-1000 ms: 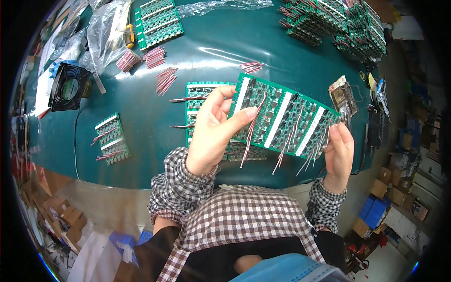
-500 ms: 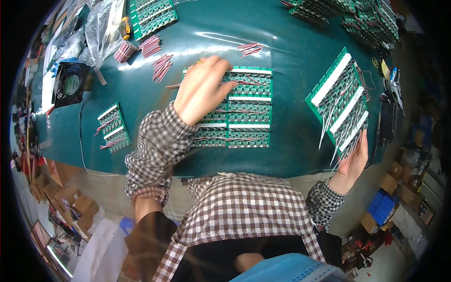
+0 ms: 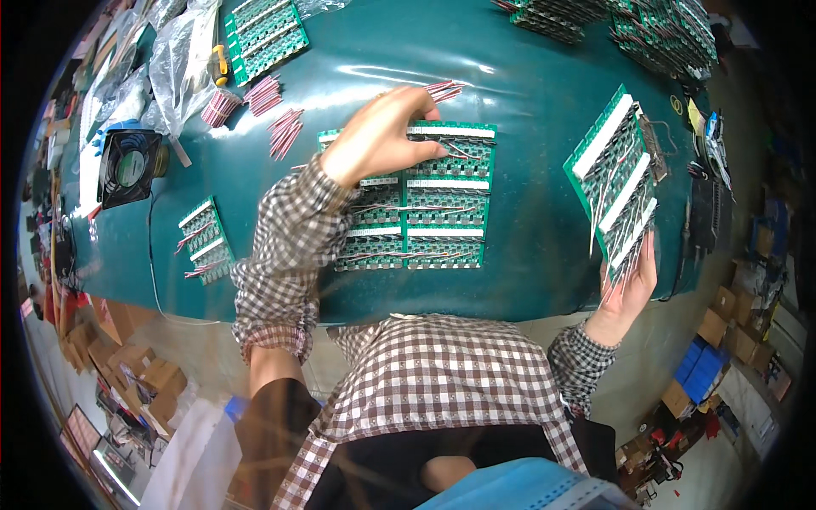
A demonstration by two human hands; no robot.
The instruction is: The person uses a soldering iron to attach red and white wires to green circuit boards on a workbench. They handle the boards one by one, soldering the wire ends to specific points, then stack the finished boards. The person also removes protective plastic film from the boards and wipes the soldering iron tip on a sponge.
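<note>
A black fan and crumpled plastic bags crowded the left of the green worktop, loose wires lay beyond, and stacked boards stood far right, while the left hand — grip released, thumb and fingers parted — hid part of the flat-lying boards. At the right, the right hand had its grip closed on the lower end of a tilted circuit board, green with white strips, dark components and thin dangling wires.

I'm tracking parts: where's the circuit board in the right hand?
In the head view, the circuit board is at right, its near end in the right hand, right of the boards lying mid-table.
</note>
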